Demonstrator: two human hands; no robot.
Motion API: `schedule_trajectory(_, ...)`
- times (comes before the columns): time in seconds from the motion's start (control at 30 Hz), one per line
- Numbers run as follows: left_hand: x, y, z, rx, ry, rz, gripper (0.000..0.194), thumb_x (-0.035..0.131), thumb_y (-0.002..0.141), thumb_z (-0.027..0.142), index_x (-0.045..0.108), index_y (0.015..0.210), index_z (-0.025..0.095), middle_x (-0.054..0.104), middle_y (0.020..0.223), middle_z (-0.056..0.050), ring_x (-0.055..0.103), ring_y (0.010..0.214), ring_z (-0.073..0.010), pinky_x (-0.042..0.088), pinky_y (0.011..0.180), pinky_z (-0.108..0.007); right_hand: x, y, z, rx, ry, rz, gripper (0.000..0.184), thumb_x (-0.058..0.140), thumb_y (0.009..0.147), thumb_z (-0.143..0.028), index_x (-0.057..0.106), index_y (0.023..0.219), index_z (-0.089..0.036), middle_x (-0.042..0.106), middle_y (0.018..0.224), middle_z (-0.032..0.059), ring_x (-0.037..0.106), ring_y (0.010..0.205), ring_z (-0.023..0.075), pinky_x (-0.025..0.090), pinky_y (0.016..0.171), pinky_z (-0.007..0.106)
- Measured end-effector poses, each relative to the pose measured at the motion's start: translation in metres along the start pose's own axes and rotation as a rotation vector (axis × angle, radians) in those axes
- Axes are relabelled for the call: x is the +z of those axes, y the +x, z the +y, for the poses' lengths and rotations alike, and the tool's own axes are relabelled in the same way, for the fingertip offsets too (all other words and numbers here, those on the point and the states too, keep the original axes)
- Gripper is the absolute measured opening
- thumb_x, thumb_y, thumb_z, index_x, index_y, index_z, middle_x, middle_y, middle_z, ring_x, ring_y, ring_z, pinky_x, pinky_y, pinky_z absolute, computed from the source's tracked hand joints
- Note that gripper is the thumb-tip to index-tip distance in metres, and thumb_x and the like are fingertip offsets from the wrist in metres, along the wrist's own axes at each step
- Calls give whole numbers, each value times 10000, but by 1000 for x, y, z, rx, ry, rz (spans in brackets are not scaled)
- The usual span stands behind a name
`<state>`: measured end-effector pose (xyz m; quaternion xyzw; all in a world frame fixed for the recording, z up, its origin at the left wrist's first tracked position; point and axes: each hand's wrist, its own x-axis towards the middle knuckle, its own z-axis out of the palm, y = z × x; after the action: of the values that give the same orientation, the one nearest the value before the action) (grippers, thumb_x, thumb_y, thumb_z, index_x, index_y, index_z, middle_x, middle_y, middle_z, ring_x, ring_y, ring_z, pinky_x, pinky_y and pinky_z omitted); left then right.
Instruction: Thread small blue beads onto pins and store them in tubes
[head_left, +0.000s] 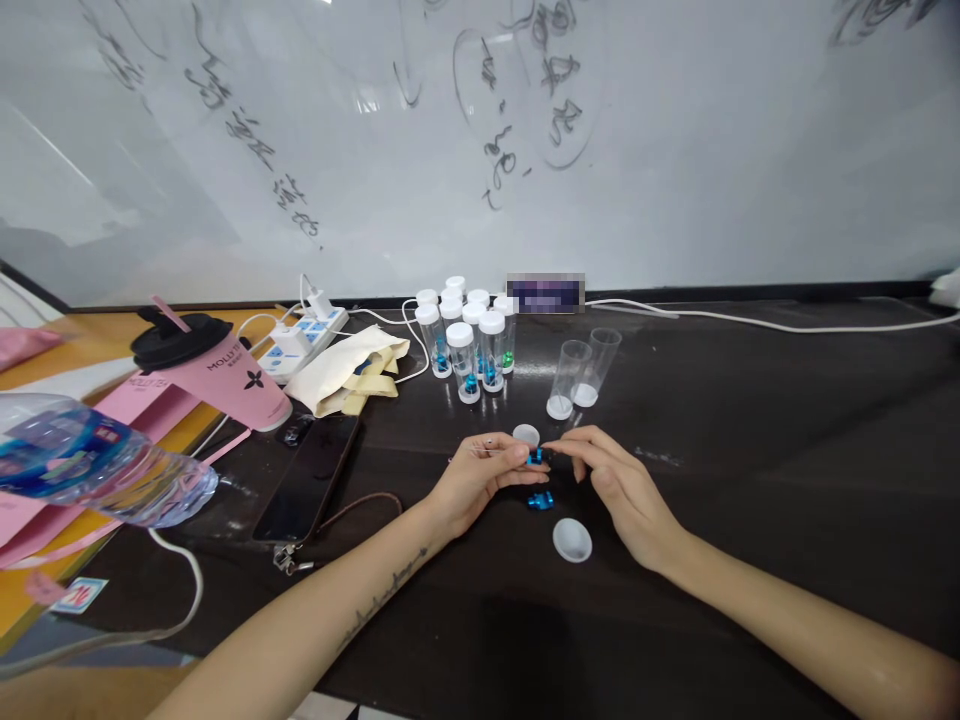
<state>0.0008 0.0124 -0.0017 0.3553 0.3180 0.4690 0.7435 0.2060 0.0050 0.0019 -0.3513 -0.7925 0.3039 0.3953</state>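
My left hand [480, 478] pinches a small shiny blue piece [535, 456] between thumb and fingers, above the dark tabletop. My right hand [626, 490] has its fingers stretched out and apart, the index fingertip at the right end of that piece; whether it touches is hard to tell. A second blue metallic piece [540, 501] lies on the table just below my left fingertips. One white round cap [572, 540] sits nearer to me, and another white cap [526, 435] is partly hidden behind my left fingers. Two clear tubes [574, 365] with white bottoms stand beyond my right hand.
Several white-capped tubes [461, 350] with blue or green pieces inside stand at the back. Leftward are a cloth pouch [337, 370], a phone [309, 480], a pink cup [225, 375], a water bottle [105, 460] and a power strip [319, 335]. A whiteboard [675, 150] rises behind the table.
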Motion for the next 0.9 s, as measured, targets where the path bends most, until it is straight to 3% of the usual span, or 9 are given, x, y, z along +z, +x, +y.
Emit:
schedule_trajectory(0.5, 1, 0, 1, -3, 12, 21, 288, 791, 685, 312, 694, 830, 83, 732, 793, -96, 712, 805, -228, 537, 828, -352, 0, 1, -2, -4, 18, 25, 559, 207, 973, -555, 587, 1255, -256, 505, 1062, 81, 534, 811, 204, 436, 782, 386)
schedule_trajectory(0.9, 0, 0, 0, -3, 3, 22, 247, 780, 705, 280, 687, 822, 83, 730, 772, -83, 715, 805, -228, 544, 819, -340, 0, 0, -1, -9, 27, 17, 574, 207, 968, -569, 595, 1238, -244, 504, 1046, 83, 530, 831, 209, 428, 783, 387)
